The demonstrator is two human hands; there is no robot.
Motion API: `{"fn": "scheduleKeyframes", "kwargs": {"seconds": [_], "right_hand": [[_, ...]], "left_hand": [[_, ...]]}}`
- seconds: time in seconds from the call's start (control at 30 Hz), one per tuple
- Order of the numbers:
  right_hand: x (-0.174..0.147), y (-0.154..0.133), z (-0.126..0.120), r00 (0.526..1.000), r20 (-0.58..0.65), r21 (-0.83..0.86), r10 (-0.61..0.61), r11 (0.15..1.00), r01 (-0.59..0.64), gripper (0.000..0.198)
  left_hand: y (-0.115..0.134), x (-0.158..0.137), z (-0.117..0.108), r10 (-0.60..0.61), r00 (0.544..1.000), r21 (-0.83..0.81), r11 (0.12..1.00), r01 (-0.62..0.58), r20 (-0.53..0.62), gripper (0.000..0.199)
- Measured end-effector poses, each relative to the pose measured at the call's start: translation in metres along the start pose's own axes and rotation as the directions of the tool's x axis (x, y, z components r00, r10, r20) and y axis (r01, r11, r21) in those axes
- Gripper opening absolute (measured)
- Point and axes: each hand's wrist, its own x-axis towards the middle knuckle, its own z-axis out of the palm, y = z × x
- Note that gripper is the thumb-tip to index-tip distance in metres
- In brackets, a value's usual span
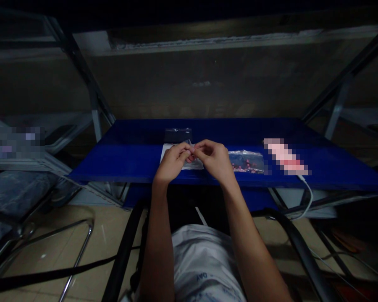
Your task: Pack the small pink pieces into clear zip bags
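Observation:
Over the front part of the blue table, my left hand and my right hand meet fingertip to fingertip. The left fingers are closed on a clear plastic bag, part of which shows above them. My right thumb and forefinger are pinched together against the left fingertips; what lies between them is too small and dark to make out. Beneath my hands is a white sheet, mostly covered. Just right of my right hand lies a clear bag with several small reddish-pink pieces in it.
Behind my hands lies another clear plastic packet. A blurred-out pink object with a white cable lies at the right, the cable hanging over the front edge. Metal frame bars rise at both sides. Chair armrests flank me.

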Motion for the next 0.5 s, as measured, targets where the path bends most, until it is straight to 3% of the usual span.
{"fn": "scheduleKeyframes", "kwargs": {"seconds": [0.3, 0.5], "right_hand": [[0.0002, 0.0008, -0.0060, 0.999, 0.026, -0.148, -0.028, 0.988, 0.032, 0.016], [-0.0012, -0.0039, -0.0092, 0.999, 0.015, -0.198, -0.048, 0.979, 0.050, 0.020]], "left_hand": [[0.0001, -0.0031, 0.0026, -0.032, 0.999, 0.100, 0.995, 0.031, 0.011, 0.014], [0.0087, -0.0029, 0.0051, -0.012, 0.999, 0.174, 0.984, 0.020, -0.042, 0.014]]}}
